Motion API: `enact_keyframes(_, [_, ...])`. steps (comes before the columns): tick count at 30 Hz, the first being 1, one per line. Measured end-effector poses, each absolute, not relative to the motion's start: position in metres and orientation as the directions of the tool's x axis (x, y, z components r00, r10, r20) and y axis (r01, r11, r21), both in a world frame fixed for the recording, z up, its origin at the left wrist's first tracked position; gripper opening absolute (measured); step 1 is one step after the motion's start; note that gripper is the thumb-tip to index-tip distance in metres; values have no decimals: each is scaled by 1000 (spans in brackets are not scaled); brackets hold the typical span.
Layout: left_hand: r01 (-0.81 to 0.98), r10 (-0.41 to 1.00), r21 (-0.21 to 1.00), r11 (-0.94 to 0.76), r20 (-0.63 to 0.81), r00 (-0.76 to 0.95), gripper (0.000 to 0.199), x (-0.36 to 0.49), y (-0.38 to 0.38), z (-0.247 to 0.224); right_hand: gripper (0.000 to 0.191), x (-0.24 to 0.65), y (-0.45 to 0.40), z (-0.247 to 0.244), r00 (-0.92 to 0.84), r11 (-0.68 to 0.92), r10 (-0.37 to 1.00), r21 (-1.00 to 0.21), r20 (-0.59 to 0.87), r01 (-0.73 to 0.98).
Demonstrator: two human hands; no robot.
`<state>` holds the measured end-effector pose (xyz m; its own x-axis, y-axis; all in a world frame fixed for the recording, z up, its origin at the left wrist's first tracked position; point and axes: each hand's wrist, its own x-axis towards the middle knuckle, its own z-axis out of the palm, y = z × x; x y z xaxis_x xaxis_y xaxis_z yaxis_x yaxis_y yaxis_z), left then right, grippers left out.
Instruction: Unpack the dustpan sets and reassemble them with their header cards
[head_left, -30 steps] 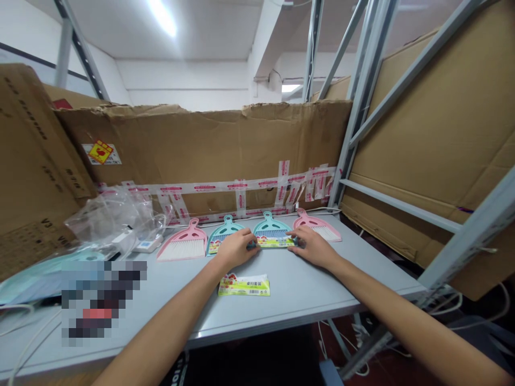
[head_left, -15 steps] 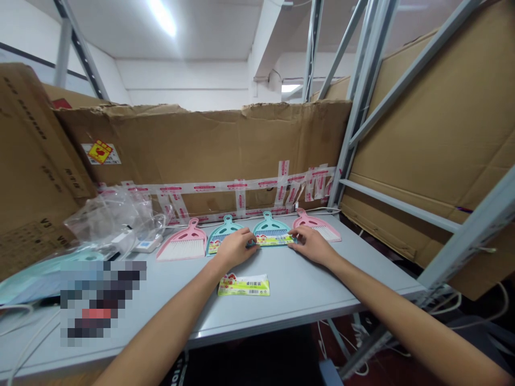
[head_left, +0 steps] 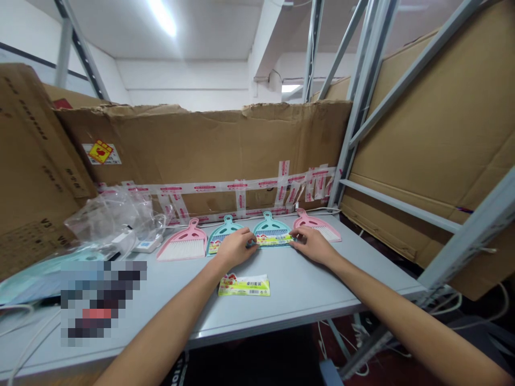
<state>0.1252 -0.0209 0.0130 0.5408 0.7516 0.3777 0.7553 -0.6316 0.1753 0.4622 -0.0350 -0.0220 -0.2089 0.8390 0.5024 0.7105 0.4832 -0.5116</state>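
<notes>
My left hand [head_left: 238,247] is curled at the left end of a yellow-green paper label [head_left: 273,239], and my right hand [head_left: 311,244] pinches its right end. The label lies across the brush bristles of the right-hand blue dustpan set [head_left: 267,221]. Partly behind my left hand is another blue dustpan set [head_left: 226,226], with a similar label on it. Pink dustpan and brush sets stand at either end of the row, one on the left [head_left: 183,246] and one on the right [head_left: 317,226]. A loose label [head_left: 244,285] lies flat nearer the table's front edge.
Behind the grey table [head_left: 306,289] stands a large taped cardboard box [head_left: 217,145]. Clear plastic bags [head_left: 116,214] and a white device [head_left: 148,244] are at the left, by a blue item [head_left: 48,273] and a blurred-out patch. Metal shelf posts [head_left: 362,91] rise at the right.
My right fingertips have shifted very slightly at the label's right end. My left hand and the dustpan sets look unmoved.
</notes>
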Motion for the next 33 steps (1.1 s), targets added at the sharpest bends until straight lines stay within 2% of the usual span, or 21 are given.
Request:
enact_keyframes(13, [763, 759, 163, -626, 350, 548, 16, 126, -24, 18, 20, 462, -37, -21, -229, 518, 811, -480, 539, 708])
enact_keyframes(18, [796, 774, 58, -602, 284, 565, 22, 119, -45, 48, 18, 463, -42, -18, -242, 563, 771, -451, 589, 692])
enact_keyframes(21, [818, 795, -86, -569, 195, 574, 21, 110, -80, 63, 16, 464, -44, -18, -240, 569, 757, -434, 607, 698])
enact_keyframes(23, [776, 760, -177, -605, 164, 629, 19, 103, -112, 64, 15, 464, -46, -18, -237, 569, 752, -426, 615, 704])
enact_keyframes(25, [733, 709, -127, -669, 187, 680, 22, 94, -145, 55, 13, 463, -46, -19, -240, 572, 747, -416, 620, 706])
enact_keyframes(28, [673, 647, -43, -738, 240, 724, 40, 80, -186, 29, 12, 459, -47, -19, -257, 583, 742, -406, 619, 704])
enact_keyframes(31, [665, 622, -56, -745, 300, 723, 60, 65, -206, 2, 13, 457, -47, -19, -265, 579, 749, -405, 607, 708])
enact_keyframes(33, [657, 594, -82, -749, 356, 722, 58, 55, -210, -10, 13, 457, -48, -19, -269, 574, 755, -403, 598, 713])
